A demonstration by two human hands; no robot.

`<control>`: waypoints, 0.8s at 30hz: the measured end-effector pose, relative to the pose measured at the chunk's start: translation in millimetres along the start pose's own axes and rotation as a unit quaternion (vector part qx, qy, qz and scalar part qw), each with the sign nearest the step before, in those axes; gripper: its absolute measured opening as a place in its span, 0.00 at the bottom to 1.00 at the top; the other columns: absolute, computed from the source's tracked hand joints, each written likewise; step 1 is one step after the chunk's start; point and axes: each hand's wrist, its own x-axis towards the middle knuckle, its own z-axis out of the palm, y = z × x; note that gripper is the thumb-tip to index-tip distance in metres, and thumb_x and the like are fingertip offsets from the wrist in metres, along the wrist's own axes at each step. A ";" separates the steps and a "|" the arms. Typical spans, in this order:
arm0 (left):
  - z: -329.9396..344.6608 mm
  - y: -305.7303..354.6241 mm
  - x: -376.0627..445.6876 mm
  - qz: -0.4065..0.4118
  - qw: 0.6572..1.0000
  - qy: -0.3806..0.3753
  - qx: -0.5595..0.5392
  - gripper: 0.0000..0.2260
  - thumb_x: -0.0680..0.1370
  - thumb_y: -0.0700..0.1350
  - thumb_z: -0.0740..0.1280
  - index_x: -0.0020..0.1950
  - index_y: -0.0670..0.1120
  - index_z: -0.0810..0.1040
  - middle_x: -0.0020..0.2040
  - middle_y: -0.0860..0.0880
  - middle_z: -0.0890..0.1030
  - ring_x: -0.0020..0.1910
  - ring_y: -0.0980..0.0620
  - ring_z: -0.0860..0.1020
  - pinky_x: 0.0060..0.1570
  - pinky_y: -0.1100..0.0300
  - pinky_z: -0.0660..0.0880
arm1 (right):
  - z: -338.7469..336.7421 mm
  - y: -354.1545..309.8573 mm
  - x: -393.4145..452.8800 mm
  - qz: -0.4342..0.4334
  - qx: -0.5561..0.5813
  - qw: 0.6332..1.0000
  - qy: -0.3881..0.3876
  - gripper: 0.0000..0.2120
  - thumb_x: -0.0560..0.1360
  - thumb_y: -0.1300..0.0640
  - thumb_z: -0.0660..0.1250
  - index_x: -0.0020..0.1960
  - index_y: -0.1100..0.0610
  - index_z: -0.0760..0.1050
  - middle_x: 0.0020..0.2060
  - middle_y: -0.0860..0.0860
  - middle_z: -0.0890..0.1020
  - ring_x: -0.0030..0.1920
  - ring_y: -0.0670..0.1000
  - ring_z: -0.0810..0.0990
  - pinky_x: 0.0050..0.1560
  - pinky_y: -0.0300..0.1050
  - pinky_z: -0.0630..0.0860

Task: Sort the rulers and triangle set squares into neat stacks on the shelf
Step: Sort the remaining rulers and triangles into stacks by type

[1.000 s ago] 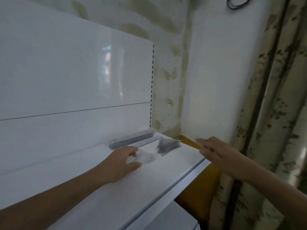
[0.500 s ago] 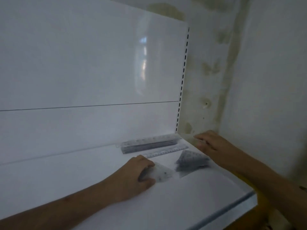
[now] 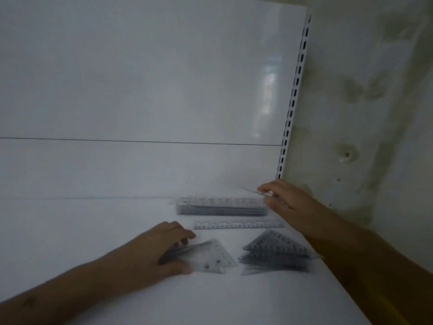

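- Head view: my left hand (image 3: 150, 256) rests on the white shelf (image 3: 93, 231), fingers (image 3: 180, 233) curled over the near-left set squares (image 3: 210, 258), thumb at their front edge.
- My right hand (image 3: 288, 202) pinches a clear ruler (image 3: 251, 191) edge-on, just above the right end of the ruler stack (image 3: 222, 206) by the back panel.
- A single ruler (image 3: 239, 224) lies in front of that stack; a darker triangle stack (image 3: 276, 254) sits near-right, beside my right forearm.

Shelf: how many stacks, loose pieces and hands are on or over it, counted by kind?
Stack of rulers: 1
Single ruler lying alone: 1
Stack of triangle set squares: 1
Set squares under left hand, count unclear: 1 group
Thin clear piece in right hand: 1
Hands: 2
Total: 7
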 end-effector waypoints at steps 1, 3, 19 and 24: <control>-0.1 -0.8 -1.6 0.001 1.000 0.007 0.000 0.23 0.69 0.73 0.56 0.61 0.66 0.66 0.55 0.68 0.70 0.58 0.68 0.69 0.57 0.71 0.67 | -0.7 -0.7 -1.8 -0.011 0.005 1.000 -0.004 0.15 0.80 0.44 0.52 0.64 0.42 0.68 0.57 0.41 0.73 0.57 0.34 0.71 0.54 0.32 0.67; 1.4 -1.0 -5.2 0.008 1.000 0.028 -0.002 0.21 0.72 0.70 0.60 0.61 0.62 0.71 0.54 0.67 0.72 0.56 0.66 0.71 0.55 0.70 0.69 | -0.2 -1.9 -10.7 -0.040 0.014 0.998 -0.035 0.21 0.79 0.40 0.49 0.68 0.44 0.67 0.58 0.39 0.72 0.59 0.34 0.69 0.58 0.32 0.65; -4.1 4.6 1.4 0.022 0.997 0.041 -0.060 0.18 0.71 0.64 0.68 0.57 0.60 0.78 0.52 0.59 0.78 0.49 0.61 0.79 0.48 0.72 0.72 | -22.6 -1.2 -39.6 0.035 0.184 0.982 -0.017 0.04 0.79 0.57 0.63 0.49 0.55 0.77 0.34 0.36 0.80 0.30 0.44 0.80 0.31 0.32 0.71; -6.1 9.1 -1.1 0.011 0.998 0.034 -0.049 0.17 0.71 0.63 0.68 0.57 0.59 0.78 0.52 0.60 0.77 0.48 0.60 0.79 0.47 0.71 0.72 | -12.1 -1.5 -31.3 0.032 0.177 0.983 -0.038 0.04 0.79 0.57 0.62 0.48 0.52 0.76 0.35 0.35 0.80 0.29 0.44 0.79 0.30 0.31 0.69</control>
